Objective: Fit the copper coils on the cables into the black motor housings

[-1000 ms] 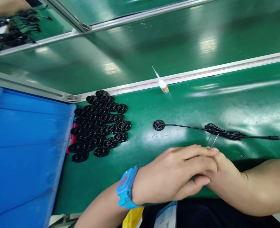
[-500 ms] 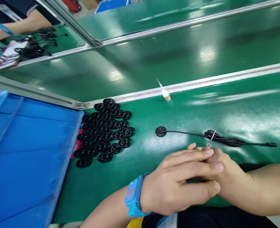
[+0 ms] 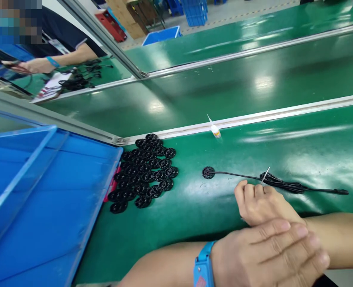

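My right hand [image 3: 260,201] rests on the green bench, its fingers curled round a thin metal pin [image 3: 265,176] that sticks up from the fist. My left hand [image 3: 269,251], with a blue wrist strap [image 3: 202,267], lies flat over my right wrist, fingers stretched out and holding nothing. Just beyond my right hand lies a black round part on a thin black cable [image 3: 284,185] with a coiled bundle. A heap of several black round parts [image 3: 144,171] sits to the left of it.
A small glue bottle [image 3: 215,130] stands by the white rail. A blue crate [image 3: 41,191] fills the left side. Beyond the conveyor belt [image 3: 224,83], another person's arm [image 3: 59,59] works among black cables at the far left.
My left hand has slid back off my right fingers to my right wrist. The view has tilted up, so more of the far bench shows.
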A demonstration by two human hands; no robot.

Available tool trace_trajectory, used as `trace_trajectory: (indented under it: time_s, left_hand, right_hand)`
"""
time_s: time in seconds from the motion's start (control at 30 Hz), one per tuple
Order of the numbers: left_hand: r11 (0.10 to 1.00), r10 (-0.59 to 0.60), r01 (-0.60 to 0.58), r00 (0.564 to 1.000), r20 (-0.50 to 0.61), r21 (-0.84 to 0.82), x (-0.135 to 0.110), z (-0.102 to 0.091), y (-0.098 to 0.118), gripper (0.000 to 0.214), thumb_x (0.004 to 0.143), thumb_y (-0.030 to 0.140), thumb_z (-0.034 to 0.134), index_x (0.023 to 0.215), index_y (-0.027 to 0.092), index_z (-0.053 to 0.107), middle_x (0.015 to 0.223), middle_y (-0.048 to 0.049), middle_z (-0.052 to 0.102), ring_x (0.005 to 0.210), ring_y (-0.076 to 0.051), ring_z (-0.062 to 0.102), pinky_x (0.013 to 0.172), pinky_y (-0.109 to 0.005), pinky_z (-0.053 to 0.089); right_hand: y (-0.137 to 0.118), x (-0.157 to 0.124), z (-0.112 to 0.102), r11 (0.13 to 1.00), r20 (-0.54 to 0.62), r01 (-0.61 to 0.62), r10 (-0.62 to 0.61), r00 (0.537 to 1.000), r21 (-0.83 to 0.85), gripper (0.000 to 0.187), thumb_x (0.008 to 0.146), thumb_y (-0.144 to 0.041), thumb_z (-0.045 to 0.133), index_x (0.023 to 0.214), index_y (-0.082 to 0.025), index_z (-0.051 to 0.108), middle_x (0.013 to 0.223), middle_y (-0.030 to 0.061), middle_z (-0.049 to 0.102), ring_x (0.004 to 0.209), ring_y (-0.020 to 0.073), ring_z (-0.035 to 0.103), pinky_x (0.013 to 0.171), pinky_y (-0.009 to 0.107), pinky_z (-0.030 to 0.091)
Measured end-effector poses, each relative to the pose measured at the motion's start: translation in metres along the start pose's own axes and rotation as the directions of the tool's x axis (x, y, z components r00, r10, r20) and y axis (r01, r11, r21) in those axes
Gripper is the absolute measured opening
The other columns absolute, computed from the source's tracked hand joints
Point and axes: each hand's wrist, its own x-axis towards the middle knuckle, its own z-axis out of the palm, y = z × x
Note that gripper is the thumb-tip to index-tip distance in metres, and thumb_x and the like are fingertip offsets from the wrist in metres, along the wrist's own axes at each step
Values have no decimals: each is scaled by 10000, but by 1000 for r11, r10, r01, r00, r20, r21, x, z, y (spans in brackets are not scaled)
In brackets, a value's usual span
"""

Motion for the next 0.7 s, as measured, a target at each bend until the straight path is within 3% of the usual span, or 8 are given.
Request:
trace_trajectory:
  time_s: [0.07,0.17,0.3,0.47,0.6,0.7]
  left_hand:
    - [994,76,-74,997,-14,79,-1,7,1,328,1047,365,505,1199,239,767,1417,6,705,1445,-199,556,1050,-257,620]
    - [990,92,-96,995,46,99,-5,15,1,294,1038,339,517,1124,291,794,1380,46,726,1424,-169,575,958,-213,657]
    - [979,197,-199,980,41,53,-7,21,-3,292,1010,347,534,980,335,825,1306,61,763,1387,-156,611,920,-168,658]
    - [961,237,-232,971,-19,150,-8,19,-7,317,1023,378,506,1086,349,815,1381,96,717,1443,-145,552,974,-159,627]
    - [917,329,-269,928,-174,295,-8,24,-12,373,1043,407,477,1192,296,801,1400,74,710,1409,-147,586,1005,-132,592]
    - [885,390,-314,904,-178,344,-3,20,-17,374,1062,383,462,1197,300,800,1379,74,724,1358,-135,633,1027,-131,576]
  right_hand:
    - [4,5,-5,992,85,6,4,996,-123,238,857,7,506,934,-88,710,581,16,524,499,147,421,505,319,303]
    - [6,9,-11,976,62,51,-38,997,-213,242,921,-40,464,961,-81,699,595,-2,494,521,126,418,525,298,296]
    - [5,11,-14,968,39,90,-84,996,-235,255,957,-92,446,999,-92,698,611,-6,487,546,119,418,548,302,298]
    - [6,9,-14,971,93,85,-65,993,-225,266,899,-42,429,998,-73,675,611,19,527,522,138,442,528,316,288]
    - [8,7,-14,976,162,95,-64,985,-194,260,894,-51,428,1020,-66,655,619,24,533,512,143,461,509,304,288]
    - [10,6,-13,981,215,105,-68,974,-166,232,877,-60,460,1019,-79,643,623,18,532,504,143,477,493,291,295]
